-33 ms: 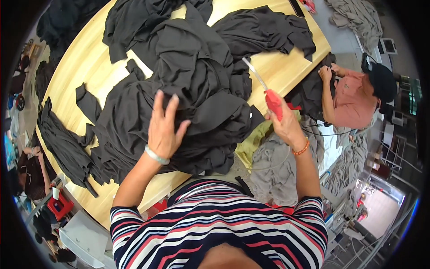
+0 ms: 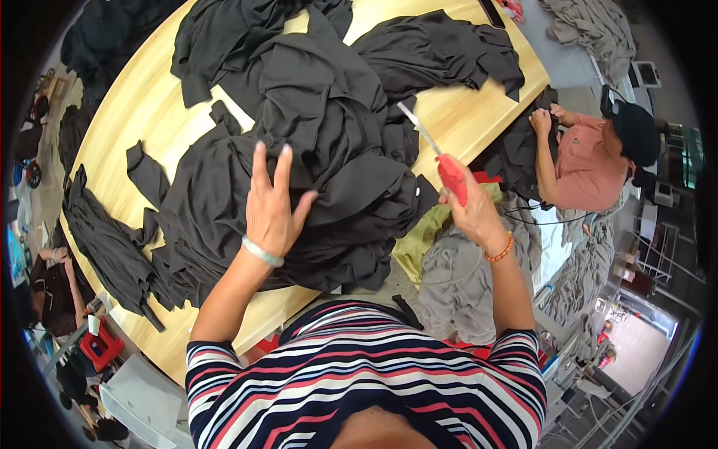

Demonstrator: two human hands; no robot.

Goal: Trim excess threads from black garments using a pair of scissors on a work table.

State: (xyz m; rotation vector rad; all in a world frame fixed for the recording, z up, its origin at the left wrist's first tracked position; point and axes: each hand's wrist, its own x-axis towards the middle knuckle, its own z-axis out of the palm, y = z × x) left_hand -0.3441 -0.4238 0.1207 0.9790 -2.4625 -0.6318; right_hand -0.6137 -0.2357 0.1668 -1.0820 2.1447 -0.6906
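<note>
- Across the middle of the tabletop [image 2: 467, 112] sits a heaped pile of dark garments [image 2: 351, 194], all crumpled folds, its near side right in front of the wearer.
- Left hand [image 2: 271, 221] is over the pile, fingers spread and not pinching anything. Can't tell if the palm's actually touching cloth.
- Right hand [image 2: 479, 213] has its fingers wrapped around the handle of a red-handled tool [image 2: 452, 178], slim metal end aimed up and away, beside the pile's right edge.
- Fabric looks soft and floppy to me, no stiffness, probably not very slippery. One piece should be light, but the whole tangled heap would drag.
- I'd grab a single loose edge or thick fold, not a fistful.
- Tool seems rigid and light; stick to the red grip, keep that thin end off the cloth.
</note>
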